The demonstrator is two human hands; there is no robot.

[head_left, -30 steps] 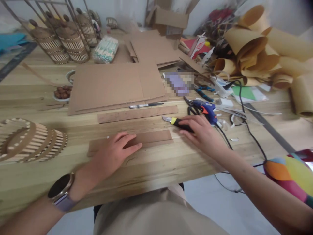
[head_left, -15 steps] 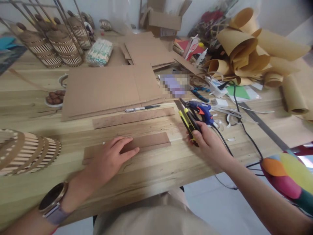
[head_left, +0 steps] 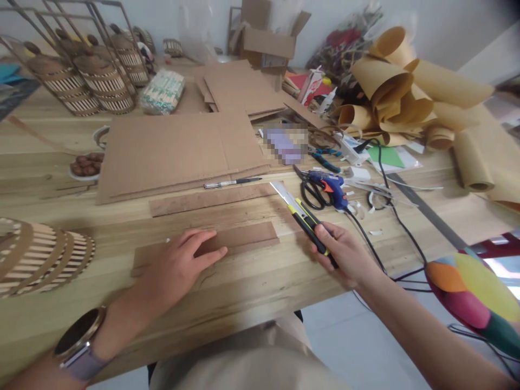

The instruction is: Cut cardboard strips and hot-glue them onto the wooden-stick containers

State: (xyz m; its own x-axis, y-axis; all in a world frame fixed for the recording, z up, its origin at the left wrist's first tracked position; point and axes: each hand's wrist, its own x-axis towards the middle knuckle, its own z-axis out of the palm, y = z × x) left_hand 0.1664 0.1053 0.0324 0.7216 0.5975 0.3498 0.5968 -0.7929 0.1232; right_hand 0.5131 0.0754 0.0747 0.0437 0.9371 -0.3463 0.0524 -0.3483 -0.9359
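Note:
My left hand [head_left: 179, 265] lies flat with fingers spread on a narrow cardboard strip [head_left: 247, 237] near the table's front. In my right hand [head_left: 337, 249] is a yellow and black utility knife [head_left: 305, 221], its blade out and pointing up and to the left. The blade tip is by the right end of a second cardboard strip [head_left: 195, 202], farther back. A pen [head_left: 233, 183] lies just behind that strip, along the edge of a large cardboard sheet [head_left: 174, 151].
Scissors [head_left: 312, 195] and a blue glue gun [head_left: 333, 187] lie beyond my right hand, with a black cable running to the front edge. Woven baskets [head_left: 44, 254] stand at left, a bowl of nuts [head_left: 86, 165] behind them. Rolled brown paper [head_left: 382, 81] fills the back right.
My right hand has turned the knife, so its blade now shows clearly and points up-left. The hand sits slightly lower and more to the right. My left hand stays on the strip.

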